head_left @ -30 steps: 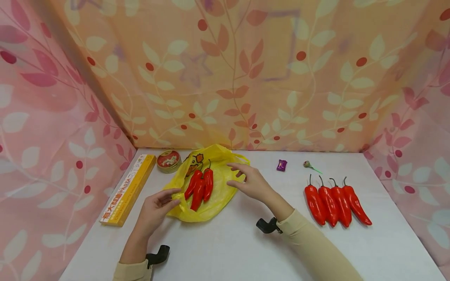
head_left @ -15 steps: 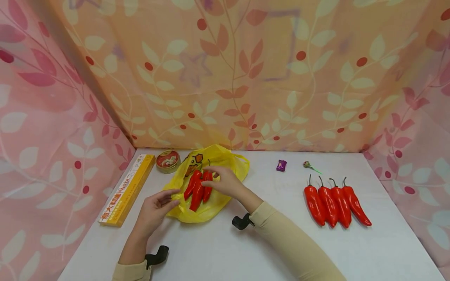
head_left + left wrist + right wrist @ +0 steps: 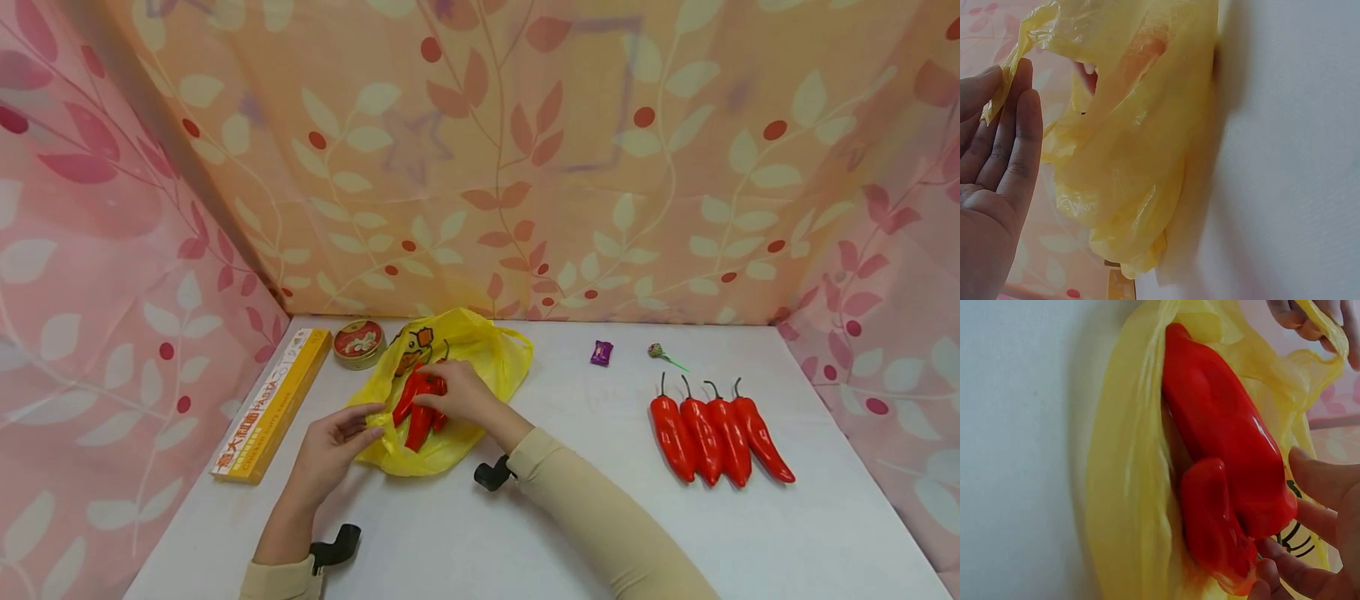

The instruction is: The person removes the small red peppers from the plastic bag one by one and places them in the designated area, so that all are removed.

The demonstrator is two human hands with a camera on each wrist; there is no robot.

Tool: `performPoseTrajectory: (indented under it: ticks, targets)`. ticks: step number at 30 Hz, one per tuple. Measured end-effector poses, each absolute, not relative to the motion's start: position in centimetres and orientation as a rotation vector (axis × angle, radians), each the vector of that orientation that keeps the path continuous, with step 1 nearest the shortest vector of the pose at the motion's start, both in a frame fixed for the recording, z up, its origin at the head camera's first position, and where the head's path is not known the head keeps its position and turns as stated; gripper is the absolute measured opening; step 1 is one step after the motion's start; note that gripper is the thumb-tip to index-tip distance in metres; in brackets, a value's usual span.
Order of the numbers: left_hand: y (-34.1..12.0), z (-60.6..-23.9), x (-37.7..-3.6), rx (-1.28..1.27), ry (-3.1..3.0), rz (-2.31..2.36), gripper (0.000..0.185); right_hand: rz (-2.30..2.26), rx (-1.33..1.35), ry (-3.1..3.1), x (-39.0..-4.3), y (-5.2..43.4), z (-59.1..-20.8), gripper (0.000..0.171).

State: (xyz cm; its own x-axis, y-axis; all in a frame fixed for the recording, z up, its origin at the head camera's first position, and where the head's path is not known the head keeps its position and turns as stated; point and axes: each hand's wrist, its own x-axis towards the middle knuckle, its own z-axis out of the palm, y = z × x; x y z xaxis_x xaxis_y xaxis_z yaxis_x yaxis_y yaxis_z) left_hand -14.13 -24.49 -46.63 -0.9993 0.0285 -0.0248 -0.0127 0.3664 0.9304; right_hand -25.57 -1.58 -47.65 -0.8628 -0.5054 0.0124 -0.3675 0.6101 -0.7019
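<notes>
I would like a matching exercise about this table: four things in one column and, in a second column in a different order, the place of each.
Things:
1. round tin
2. purple candy
3. row of four red peppers
4. long yellow box

Places:
a. on the right part of the table, apart from the bag
b. along the left edge of the table
c. at the back, just left of the yellow bag
d. at the back, right of the yellow bag

Pairs: 1-c, 2-d, 3-a, 4-b
</notes>
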Motion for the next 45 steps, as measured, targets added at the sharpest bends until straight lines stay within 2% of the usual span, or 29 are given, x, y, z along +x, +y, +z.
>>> performPoseTrajectory:
  ticks: [10,14,27,33,38,45]
  targets:
    - [-24.3,-46.5,-14.1,-0.009,2.553,1.734,0.045,-1.209,-0.664,2.64,-24.9,-1.9,-47.1,0.03]
    - [-24.4,-46.6,-14.2,-0.016,2.566,1.716,0.046,-1.33,-0.645,2.613,-24.6,-1.8,-46.6,0.025]
    - [-24.4,-46.0,-14.1,-0.045,2.549,1.718,0.042,-1.608,-0.742,2.415,-23.9,1.3,-44.0,0.028]
    - [-24.3,-46.0,-14.1,-0.055,2.546,1.717,0.043,-1.698,-0.687,2.357,-23.5,3.4,-43.5,0.03]
    - [-24.3,-46.2,-14.1,-0.048,2.548,1.714,0.043,-1.717,-0.636,2.36,-23.0,5.1,-43.4,0.047]
    - [-24.4,-46.3,-14.1,-0.032,2.568,1.703,0.044,-1.698,-0.539,2.469,-22.1,8.1,-43.5,0.044]
